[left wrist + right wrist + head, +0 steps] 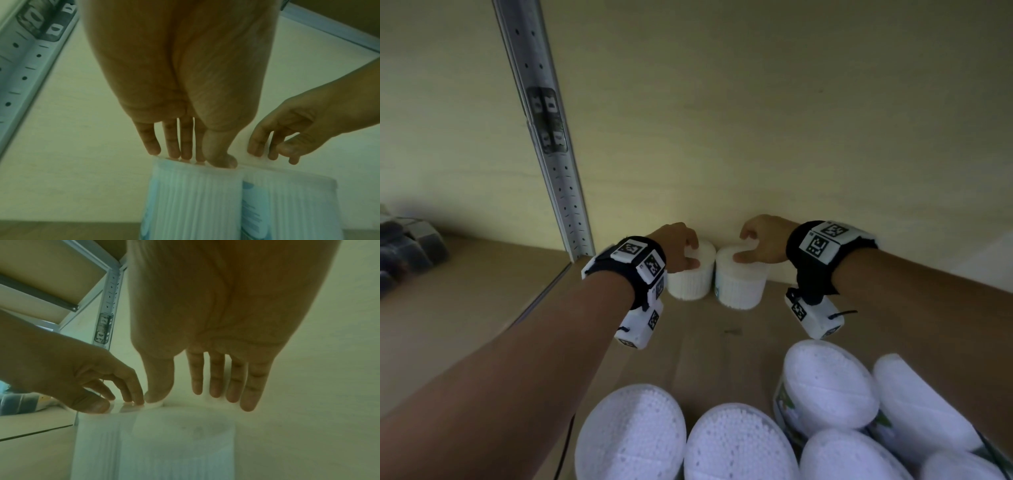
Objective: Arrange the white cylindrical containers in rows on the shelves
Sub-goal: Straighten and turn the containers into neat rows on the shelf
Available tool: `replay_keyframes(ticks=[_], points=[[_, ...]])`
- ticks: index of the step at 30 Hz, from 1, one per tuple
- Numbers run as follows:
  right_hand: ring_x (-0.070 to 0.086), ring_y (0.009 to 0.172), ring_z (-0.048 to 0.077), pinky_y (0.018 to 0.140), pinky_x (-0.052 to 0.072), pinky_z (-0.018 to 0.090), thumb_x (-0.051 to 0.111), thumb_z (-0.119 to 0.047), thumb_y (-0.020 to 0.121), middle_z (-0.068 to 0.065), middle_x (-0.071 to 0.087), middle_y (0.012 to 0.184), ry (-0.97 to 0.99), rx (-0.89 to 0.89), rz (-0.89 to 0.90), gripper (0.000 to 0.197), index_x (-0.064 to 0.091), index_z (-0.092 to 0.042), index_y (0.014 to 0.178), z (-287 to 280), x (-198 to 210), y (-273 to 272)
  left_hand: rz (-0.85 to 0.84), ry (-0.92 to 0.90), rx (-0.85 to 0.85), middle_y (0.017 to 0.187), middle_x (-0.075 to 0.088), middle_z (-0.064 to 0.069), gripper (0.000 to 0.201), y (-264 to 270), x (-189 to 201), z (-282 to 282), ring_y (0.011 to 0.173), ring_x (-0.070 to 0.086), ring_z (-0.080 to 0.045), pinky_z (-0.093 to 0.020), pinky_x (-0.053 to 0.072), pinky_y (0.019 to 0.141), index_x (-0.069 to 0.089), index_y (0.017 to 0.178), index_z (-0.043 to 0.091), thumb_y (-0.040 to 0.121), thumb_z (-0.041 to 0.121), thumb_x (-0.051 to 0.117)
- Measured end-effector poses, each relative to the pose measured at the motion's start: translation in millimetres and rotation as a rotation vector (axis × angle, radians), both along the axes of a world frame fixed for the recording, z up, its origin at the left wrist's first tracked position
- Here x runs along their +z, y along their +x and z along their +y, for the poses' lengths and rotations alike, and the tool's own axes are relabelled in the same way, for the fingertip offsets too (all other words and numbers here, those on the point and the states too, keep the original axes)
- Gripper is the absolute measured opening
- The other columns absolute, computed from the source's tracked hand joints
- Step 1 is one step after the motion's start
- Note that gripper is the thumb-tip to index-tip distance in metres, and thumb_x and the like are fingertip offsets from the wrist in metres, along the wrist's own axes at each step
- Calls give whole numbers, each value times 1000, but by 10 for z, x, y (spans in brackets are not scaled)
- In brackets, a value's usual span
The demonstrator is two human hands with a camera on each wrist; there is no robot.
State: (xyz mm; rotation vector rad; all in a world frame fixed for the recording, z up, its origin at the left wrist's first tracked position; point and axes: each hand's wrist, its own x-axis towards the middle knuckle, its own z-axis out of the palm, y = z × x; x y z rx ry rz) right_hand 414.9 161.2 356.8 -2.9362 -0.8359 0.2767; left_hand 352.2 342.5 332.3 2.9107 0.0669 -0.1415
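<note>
Two white cylindrical containers stand side by side, touching, at the back of the shelf against the wall. The left container (690,281) (195,203) (96,443) has my left hand (685,253) (185,146) (102,394) above it, with straight fingertips and thumb touching its lid. My right hand (753,243) (205,386) (273,146) hovers over the right container (739,287) (292,203) (180,443). Its thumb touches the lid near the left rim and its fingers hang relaxed at the far side. Neither hand is curled round a container.
Several more white containers (739,442) lie crowded at the near edge, below my arms. A perforated metal upright (551,154) rises at the left of the wooden shelf board (482,308). Dark packets (407,246) sit far left. The yellowish back wall (756,137) is close behind.
</note>
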Motion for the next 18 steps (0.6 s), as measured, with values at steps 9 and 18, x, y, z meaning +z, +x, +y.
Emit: replay_keyframes(ticks=[9,18], points=[[43,133,25,108,38,33,59,-53,86,9,39,148,-142,10,53,79,35,-7,146,118,-30,-66,-9,-3,-6,140,41,-9,46,3,-12,-5,127,43,-27,-33,37,102,48,133,13,93,31,58],[39,135,26,108,36,34,69,-20,86,5,36,150,-229,108,71,67,38,-18,145,126,75,-101,-14,-1,-9,139,41,-9,46,-2,-17,-6,127,44,-28,-34,36,103,48,133,12,92,31,58]])
